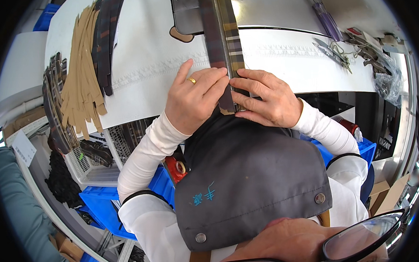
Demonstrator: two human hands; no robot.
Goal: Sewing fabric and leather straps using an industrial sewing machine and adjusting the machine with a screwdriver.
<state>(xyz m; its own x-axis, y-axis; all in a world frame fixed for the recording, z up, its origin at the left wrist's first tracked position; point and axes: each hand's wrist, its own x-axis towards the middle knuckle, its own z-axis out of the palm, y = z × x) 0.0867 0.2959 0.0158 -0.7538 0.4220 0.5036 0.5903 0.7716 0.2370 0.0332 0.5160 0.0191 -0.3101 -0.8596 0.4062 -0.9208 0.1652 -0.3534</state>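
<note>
Both hands down on the strip [213,45] now, and it sits right between them! The left hand [197,97] has its fingertips drawn together on the strip's left side, close to the zip [223,33], one finger raised clear and a gold ring [191,80] showing. Over on the other side, the right hand [270,99] has the right edge, fingers bunched with only small gaps, thumb lowest near the end; how much cloth is tucked underneath, I cannot tell.

And the line of it: long axis running straight away from the body, far end leaning slightly left, crossing the metal plate [274,8] beyond the grip and leaving at the top of view. The near end stops just below the fingers, in front of the apron [248,171]. The zip runs lengthwise, dark cloth to its left, plaid to its right.

Writing next! Below the grip, blue stitched characters [204,196] on the apron; printed ruler marks [161,68] cross the table [291,79] either side of the strip. Well off to the left and lower, a white label [23,147] carries print too small to read. Left of the grip, tan strips [82,66]; to the right, snips [329,50].
</note>
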